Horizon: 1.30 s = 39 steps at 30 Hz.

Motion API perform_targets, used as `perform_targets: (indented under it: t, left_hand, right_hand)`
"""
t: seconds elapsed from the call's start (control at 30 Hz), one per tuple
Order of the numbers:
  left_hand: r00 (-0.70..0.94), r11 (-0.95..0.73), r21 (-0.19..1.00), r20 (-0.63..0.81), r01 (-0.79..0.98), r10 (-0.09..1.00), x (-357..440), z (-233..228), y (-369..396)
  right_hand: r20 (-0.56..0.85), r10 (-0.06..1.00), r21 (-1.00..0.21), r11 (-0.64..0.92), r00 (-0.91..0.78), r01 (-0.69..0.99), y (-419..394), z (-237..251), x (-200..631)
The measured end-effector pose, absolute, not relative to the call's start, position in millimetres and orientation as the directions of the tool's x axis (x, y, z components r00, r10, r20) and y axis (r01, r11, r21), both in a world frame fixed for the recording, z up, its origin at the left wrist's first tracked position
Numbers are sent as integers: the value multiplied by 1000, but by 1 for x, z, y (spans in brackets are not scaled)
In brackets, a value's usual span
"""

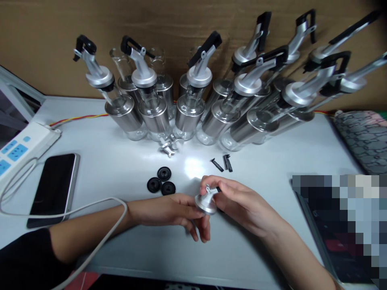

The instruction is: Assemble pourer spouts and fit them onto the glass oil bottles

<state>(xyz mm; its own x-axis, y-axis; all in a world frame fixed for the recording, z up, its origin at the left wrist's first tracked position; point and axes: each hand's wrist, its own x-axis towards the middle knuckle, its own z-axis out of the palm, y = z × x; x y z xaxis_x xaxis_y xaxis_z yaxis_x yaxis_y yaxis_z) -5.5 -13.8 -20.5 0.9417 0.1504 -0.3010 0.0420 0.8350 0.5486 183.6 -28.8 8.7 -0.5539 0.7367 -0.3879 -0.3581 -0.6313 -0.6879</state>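
Note:
Between my two hands, above the table's front half, is a silver pourer spout [207, 202] with a wide round base. My left hand [171, 209] comes from the left, its thumb and fingers closed on the rim of that base. With thumb and fingers, my right hand [246, 201] pinches a small black flap [218, 189] at the spout's tip; most of the flap is hidden by the fingers. Three black round stoppers [164, 173] lie left of the hands. Beyond them are loose silver spouts [167, 146]. Loose black flaps [227, 163] lie beyond my right hand.
Several glass and steel bottles [155, 119] with pourers fitted stand along the back. On the left are a phone [53, 185], a white power strip [28, 141] and a white cable [101, 200] crossing my left forearm. A dark tablet-like device [320, 225] lies at right.

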Motion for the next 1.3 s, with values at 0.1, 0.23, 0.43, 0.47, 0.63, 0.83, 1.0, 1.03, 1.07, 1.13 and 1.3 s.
perform_targets:
  t: [0.1,0.23,0.43,0.47,0.63,0.83,1.0,1.03,1.07,1.13,1.3]
  left_hand:
    - [936,838,544,-316,45,155,-5,-20,-14]
    - [930,846,532,-323,25,176,-5,-19,-15]
    - [926,843,538,-326,17,190,-6,-18,-15]
    - [925,842,539,-329,17,192,-6,-17,-15]
    - [924,843,538,-334,23,188,-6,-17,-14]
    - [911,806,591,-354,41,213,-4,-13,-17]
    - [857,22,952,-284,305,431,-4,12,-36]
    - [867,-285,908,-145,308,476,-6,16,-39]
    - [848,-527,792,20,310,529,-7,17,-41]
    - [774,-763,473,231,441,590,-9,15,-41]
    - [767,-766,141,55,627,639,-10,0,-31]
  right_hand:
    - [-384,737,-695,-628,-556,-351,-29,8,183]
    - [-362,787,-780,-549,-500,-300,-29,7,182]
    - [-330,826,-858,-464,-456,-219,-30,6,181]
    - [-333,824,-854,-469,-458,-224,-30,6,181]
    - [-330,813,-840,-484,-479,-243,-30,7,180]
    - [-349,820,-791,-517,-454,-327,-32,7,177]
    - [-362,814,-711,-556,-454,-430,-32,11,175]
    - [-365,820,-712,-551,-441,-435,-31,12,175]
    - [-368,828,-719,-542,-423,-434,-31,12,176]
    - [-378,849,-745,-516,-370,-423,-30,13,176]
    - [-386,890,-779,-455,-243,-431,-27,12,177]
